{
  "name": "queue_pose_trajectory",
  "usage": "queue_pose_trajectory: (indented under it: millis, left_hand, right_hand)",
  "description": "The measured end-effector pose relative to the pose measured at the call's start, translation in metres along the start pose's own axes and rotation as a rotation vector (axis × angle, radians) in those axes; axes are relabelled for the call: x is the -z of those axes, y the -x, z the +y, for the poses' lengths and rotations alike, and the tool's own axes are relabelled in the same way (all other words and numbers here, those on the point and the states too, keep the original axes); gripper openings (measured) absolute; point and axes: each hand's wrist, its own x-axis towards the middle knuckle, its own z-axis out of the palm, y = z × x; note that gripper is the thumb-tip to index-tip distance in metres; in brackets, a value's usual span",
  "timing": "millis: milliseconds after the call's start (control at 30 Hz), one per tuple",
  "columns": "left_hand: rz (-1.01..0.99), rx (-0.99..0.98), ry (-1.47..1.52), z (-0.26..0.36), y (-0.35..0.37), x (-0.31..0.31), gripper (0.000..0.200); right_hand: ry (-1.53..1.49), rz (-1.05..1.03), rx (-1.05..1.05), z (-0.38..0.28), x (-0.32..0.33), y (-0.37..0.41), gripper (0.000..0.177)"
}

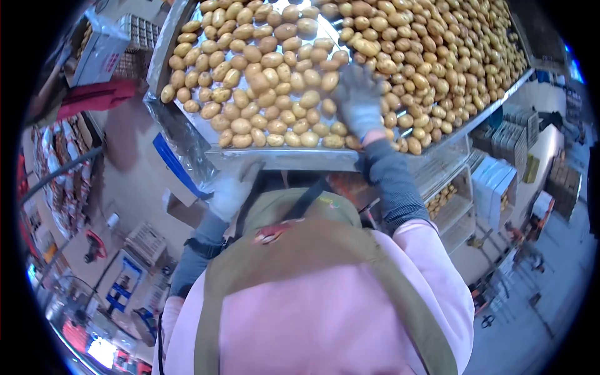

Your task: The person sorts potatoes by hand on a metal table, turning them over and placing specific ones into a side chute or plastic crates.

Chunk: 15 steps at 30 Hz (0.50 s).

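Note:
Many yellow-brown potato-like items (269, 94) lie spread over a metal table (281, 159) with a raised rim. My right hand (360, 103), in a grey and white glove, rests among them near the middle, fingers stretched forward and somewhat blurred. Left of it the items lie in a loose single layer with the bright surface showing between them; on the right they are packed densely. My left hand (231, 190), also gloved, is below the near rim at the left, beside the table's corner. Its fingers are partly smeared, and no object shows in it.
White crates (494, 181) and a rack with more of the items stand below the table at the right. A plastic-wrapped edge and a blue strip (175, 164) are at the left. Boxes, a red cloth (97, 99) and a crate (147, 244) lie farther left.

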Motion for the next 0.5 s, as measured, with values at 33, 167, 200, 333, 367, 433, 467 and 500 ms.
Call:
queue_pose_trajectory:
  millis: [33,167,200,333,367,433,467,500]
  left_hand:
    - [0.069,0.025,0.015,-0.006,0.002,0.001,0.023]
    - [0.205,0.112,0.211,-0.03,0.016,-0.002,0.022]
    - [0.254,0.101,0.211,-0.041,0.019,-0.008,0.023]
    - [0.234,0.207,0.37,-0.027,0.016,-0.009,0.021]
    - [0.227,0.165,0.311,-0.034,0.012,-0.016,0.022]
    - [0.236,0.027,0.127,-0.019,0.0,-0.017,0.024]
    - [0.222,-0.017,0.08,-0.017,-0.01,-0.021,0.024]
    - [0.197,-0.059,0.039,-0.016,-0.021,-0.028,0.024]
  right_hand:
    - [-0.076,0.015,-0.047,0.021,-0.001,-0.032,0.06]
    - [-0.033,0.069,-0.02,0.038,0.008,-0.078,0.062]
    - [-0.113,0.249,0.032,0.005,0.032,-0.072,0.055]
    - [-0.082,-0.409,0.339,-0.091,0.028,0.002,0.031]
    - [-0.112,-0.228,0.321,-0.1,0.011,0.021,0.037]
    - [-0.066,-0.332,0.283,-0.111,0.032,0.003,0.038]
    - [-0.043,-0.381,0.258,-0.115,0.039,-0.004,0.039]
    - [-0.014,-0.394,0.252,-0.113,0.029,-0.007,0.041]
